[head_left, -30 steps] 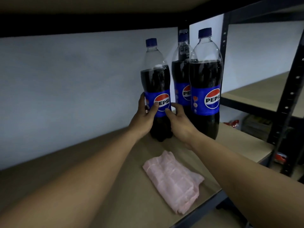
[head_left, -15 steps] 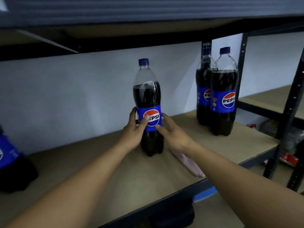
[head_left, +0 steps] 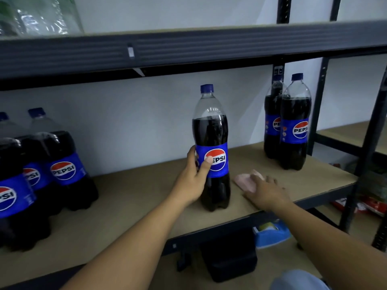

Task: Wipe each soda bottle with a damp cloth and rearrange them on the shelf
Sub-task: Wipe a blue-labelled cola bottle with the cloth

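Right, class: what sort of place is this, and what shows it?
Probably a shop storeroom: bare metal shelving, many identical Pepsi bottles grouped on one shelf, and plastic-wrapped stock on the shelf above.

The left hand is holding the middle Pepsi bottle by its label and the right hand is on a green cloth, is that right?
Not quite: the cloth is pink, not green. The head view shows the left hand holding the middle Pepsi bottle by its label and the right hand on the pink cloth.
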A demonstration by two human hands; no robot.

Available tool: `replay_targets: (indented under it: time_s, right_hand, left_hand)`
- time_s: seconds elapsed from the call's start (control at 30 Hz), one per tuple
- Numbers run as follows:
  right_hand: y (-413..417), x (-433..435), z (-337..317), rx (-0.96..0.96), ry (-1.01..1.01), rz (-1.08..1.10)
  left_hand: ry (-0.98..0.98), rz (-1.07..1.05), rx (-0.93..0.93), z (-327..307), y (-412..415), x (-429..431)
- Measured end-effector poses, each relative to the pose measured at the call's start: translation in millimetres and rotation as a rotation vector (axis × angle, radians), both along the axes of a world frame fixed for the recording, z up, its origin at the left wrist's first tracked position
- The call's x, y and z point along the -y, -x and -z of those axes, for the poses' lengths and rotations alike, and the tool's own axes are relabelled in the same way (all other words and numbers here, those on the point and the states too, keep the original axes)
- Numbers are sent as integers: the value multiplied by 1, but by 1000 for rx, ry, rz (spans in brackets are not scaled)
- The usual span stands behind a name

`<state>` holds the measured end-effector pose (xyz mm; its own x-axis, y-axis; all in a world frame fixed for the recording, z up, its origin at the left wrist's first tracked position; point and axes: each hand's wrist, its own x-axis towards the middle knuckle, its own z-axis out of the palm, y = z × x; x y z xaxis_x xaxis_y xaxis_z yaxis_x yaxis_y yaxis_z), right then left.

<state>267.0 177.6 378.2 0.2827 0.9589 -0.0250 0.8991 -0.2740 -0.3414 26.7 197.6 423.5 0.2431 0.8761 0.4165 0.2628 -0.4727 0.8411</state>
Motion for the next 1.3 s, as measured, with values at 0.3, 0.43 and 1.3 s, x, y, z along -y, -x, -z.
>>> replay_targets:
  time_s: [0.3, 0.43, 1.3]
  right_hand:
    - [16, -7, -29, -670, -345, -31]
    - [47, 10, -95, -1104, -659, -180]
    - [98, -6, -116, -954, -850, -302]
  left_hand:
    - [3, -9, -25, -1, 2, 3]
    - [4, -4, -33, -2, 1, 2]
    - [50, 89, 253, -6, -11, -5]
